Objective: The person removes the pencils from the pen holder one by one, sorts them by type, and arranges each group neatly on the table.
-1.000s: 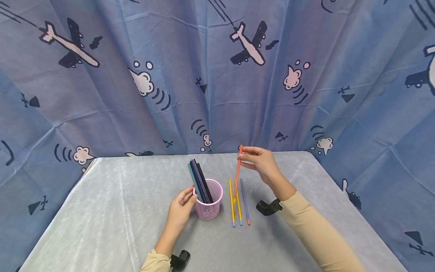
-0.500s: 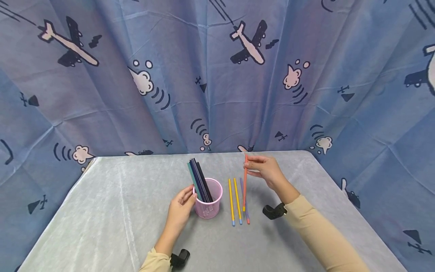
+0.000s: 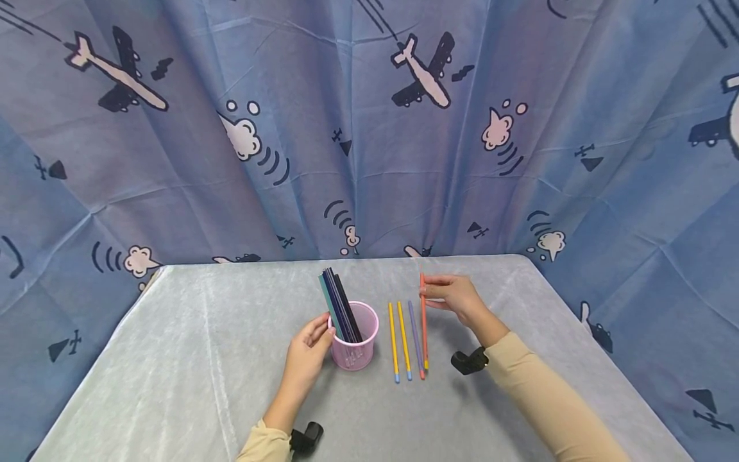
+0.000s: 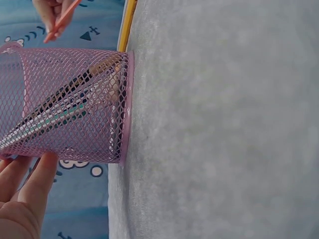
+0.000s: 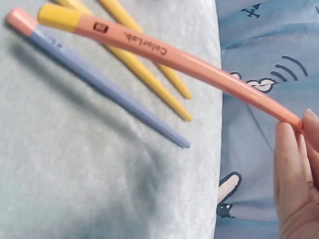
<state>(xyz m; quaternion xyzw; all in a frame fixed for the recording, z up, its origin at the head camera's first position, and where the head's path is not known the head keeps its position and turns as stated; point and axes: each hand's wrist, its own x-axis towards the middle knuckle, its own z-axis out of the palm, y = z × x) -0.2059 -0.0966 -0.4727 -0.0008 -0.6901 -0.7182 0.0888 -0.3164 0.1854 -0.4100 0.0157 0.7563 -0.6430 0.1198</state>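
Observation:
My left hand (image 3: 306, 354) holds the left side of a pink mesh pen cup (image 3: 354, 357), thumb in front and fingers behind. The cup stands upright, and several dark and teal pencils (image 3: 342, 307) lean left in it. My right hand (image 3: 460, 300) pinches an orange pencil (image 3: 424, 327) near its upper end; its yellow tip points down toward me. In the right wrist view the orange pencil (image 5: 199, 74) passes in front of two yellow pencils (image 5: 144, 74) and a purple pencil (image 5: 109, 89). Those three lie side by side on the table, right of the cup.
The table (image 3: 185, 372) has a pale grey cloth over it. Behind it hangs a blue curtain (image 3: 323, 115) printed with planes. A black wrist device (image 3: 469, 361) sits on the right wrist, another (image 3: 307, 438) on the left.
My right hand has moved right and lower with the orange pencil, from over the yellow pencils to just right of the purple one. My left hand and the cup stay put.

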